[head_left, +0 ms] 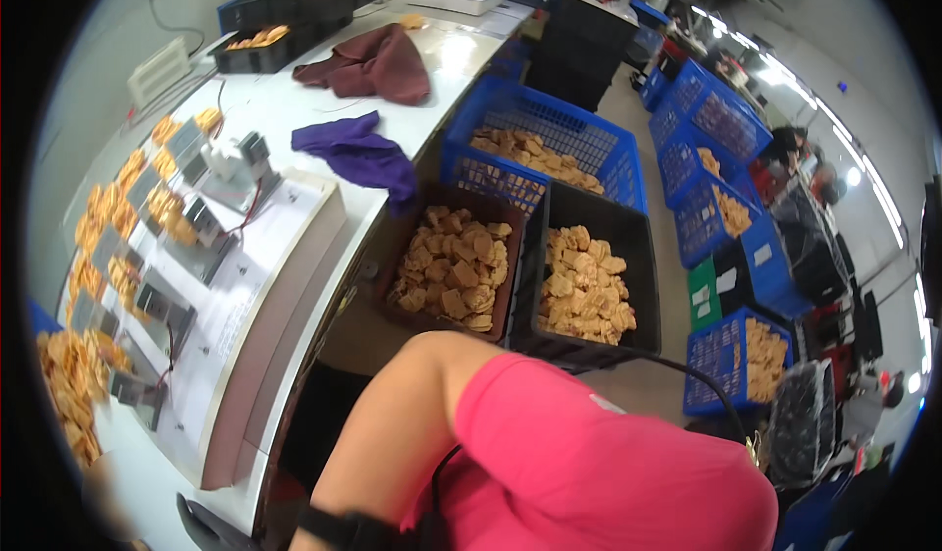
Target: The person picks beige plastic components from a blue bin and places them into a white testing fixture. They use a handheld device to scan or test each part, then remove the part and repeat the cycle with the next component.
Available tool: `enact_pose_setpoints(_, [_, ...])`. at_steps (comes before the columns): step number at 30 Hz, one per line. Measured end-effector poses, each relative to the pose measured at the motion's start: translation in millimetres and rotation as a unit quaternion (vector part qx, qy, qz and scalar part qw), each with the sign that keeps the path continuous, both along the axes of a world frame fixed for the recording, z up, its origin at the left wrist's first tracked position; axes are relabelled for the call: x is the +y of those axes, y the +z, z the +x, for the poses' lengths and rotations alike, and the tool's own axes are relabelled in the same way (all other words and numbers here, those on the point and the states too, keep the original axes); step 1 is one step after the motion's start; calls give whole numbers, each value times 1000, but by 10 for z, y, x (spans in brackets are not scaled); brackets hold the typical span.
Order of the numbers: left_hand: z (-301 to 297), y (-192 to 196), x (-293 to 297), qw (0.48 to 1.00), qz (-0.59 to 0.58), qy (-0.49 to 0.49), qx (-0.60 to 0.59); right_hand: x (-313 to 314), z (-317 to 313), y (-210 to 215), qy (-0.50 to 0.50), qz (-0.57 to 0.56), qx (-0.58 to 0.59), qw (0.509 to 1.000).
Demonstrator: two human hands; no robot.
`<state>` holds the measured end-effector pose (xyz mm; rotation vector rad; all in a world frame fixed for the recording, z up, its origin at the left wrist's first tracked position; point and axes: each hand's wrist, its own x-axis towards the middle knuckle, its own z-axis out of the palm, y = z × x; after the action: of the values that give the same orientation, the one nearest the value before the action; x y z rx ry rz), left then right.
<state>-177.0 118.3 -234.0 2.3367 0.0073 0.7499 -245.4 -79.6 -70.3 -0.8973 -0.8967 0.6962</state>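
Observation:
My right arm, in a pink sleeve [599,443], is bent at the elbow [422,355] across the lower middle. A black band [343,526] circles its wrist; the hand lies past the lower edge. At the lower left, a blurred skin-coloured shape [106,492] looks like part of my left hand, its fingers smeared. Between them, a dark curved shape [211,526] cannot be made out. Close by on the white table stands a fixture board [231,286] with several grey metal blocks [162,306] and red wires. Tan-orange moulded-looking pieces [64,384] are heaped along its left side.
A purple cloth [358,154] and a maroon cloth [368,65] lie farther back, near black trays [260,55]. Right of the table, a brown bin [392,257], a black bin [643,257] and a blue crate [618,144] hold tan pieces. More blue crates [711,114] and people are beyond.

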Motion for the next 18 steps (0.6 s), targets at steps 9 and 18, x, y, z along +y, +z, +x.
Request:
enact_pose_setpoints(9, [422,-537,359,901,160,-5,-403,284,-93,-126,58,90,-41,993])
enact_pose_setpoints(18, [315,-660,416,934,151,39,-321,360,-89,-203,76,113,-40,990])
